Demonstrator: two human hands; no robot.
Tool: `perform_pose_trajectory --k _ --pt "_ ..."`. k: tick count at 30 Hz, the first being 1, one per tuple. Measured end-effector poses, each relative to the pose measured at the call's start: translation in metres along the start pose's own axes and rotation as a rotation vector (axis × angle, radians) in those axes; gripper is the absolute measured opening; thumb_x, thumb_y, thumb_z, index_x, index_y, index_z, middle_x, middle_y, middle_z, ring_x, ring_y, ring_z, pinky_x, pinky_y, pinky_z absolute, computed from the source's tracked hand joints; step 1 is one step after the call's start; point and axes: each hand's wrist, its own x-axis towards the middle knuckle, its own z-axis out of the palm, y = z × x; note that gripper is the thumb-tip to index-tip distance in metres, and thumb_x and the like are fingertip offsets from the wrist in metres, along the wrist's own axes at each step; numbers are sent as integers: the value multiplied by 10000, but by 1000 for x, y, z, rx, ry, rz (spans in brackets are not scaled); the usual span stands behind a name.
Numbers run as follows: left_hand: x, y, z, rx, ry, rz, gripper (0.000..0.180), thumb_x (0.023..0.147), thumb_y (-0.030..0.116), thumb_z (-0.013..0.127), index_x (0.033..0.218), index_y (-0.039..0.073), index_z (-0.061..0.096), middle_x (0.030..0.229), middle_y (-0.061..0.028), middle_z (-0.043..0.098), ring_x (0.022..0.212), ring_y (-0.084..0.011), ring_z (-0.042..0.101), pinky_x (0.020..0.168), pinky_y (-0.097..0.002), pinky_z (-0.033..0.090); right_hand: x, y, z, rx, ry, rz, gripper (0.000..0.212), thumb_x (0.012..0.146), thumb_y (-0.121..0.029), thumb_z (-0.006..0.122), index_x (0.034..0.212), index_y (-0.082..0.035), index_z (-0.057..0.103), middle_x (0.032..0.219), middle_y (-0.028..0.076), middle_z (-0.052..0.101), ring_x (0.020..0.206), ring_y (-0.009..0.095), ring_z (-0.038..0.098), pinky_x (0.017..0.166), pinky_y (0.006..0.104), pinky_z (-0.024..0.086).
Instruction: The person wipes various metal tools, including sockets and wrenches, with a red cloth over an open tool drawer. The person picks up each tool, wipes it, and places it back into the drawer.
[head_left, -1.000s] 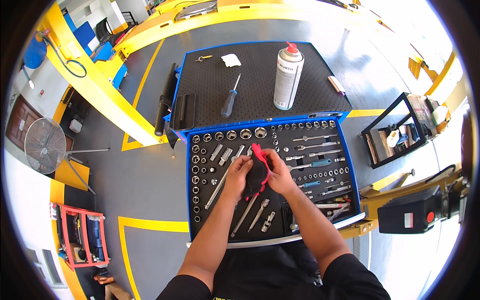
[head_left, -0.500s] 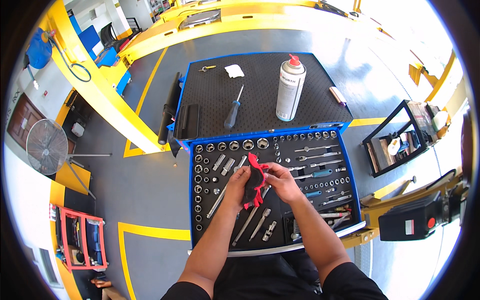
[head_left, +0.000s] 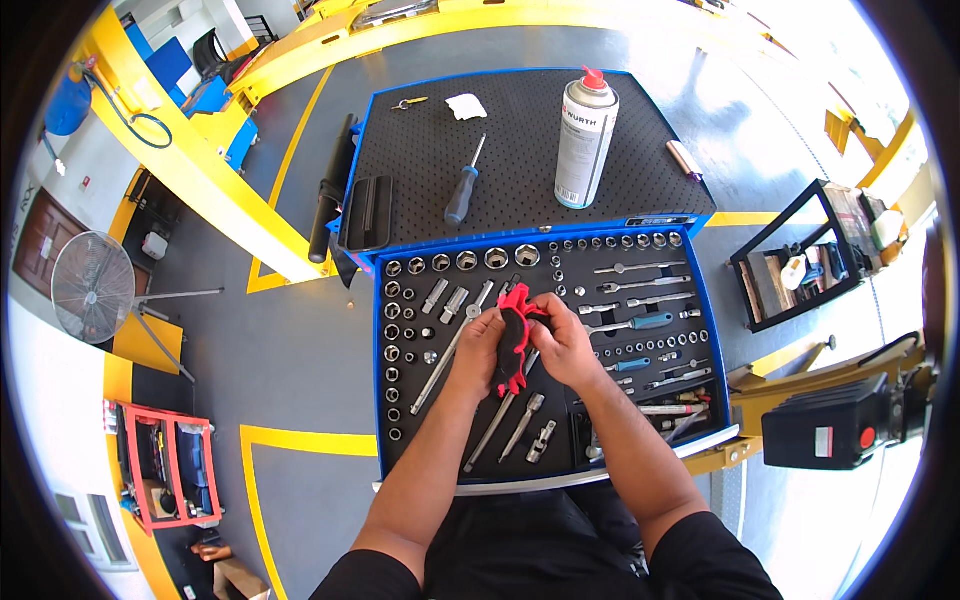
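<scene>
My left hand (head_left: 478,352) and my right hand (head_left: 563,346) pinch a crumpled red-and-black fabric work glove (head_left: 514,338) between them. They hold it above the middle of an open tool drawer (head_left: 560,375). Chrome sockets (head_left: 440,263) line the drawer's back and left side. Long extension bars (head_left: 492,436) and a universal joint (head_left: 541,441) lie below my hands. To the right of my right hand sit ratchets, one with a blue-grey handle (head_left: 652,321). My hands and the glove hide some of the middle slots.
On the cabinet top (head_left: 420,150) stand a spray can (head_left: 586,140) with a red cap, a blue-handled screwdriver (head_left: 465,190), a white tissue (head_left: 465,107), a small key (head_left: 410,103) and a black tray (head_left: 368,213). A black cart (head_left: 800,262) is at right, a fan (head_left: 93,287) at left.
The glove has been turned a little and more of its black side shows at the right. Both hands still hold it. The view has shifted slightly over the drawer.
</scene>
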Motion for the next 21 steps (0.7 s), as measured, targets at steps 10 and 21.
perform_pose_trajectory --k 10,21 --pt "3 -4 2 47 8 69 166 1076 214 639 1077 54 682 928 -25 726 779 -70 674 695 -226 541 1 12 1 170 4 79 194 1026 -48 651 1201 -8 575 1010 46 690 888 77 661 771 255 540" --pt "1 -5 7 122 53 169 175 1058 197 671 1105 29 690 933 -37 736 779 -93 687 701 -249 564 2 15 2 89 52 19 209 952 12 682 1152 12 621 971 98 713 864 127 687 747 290 548"
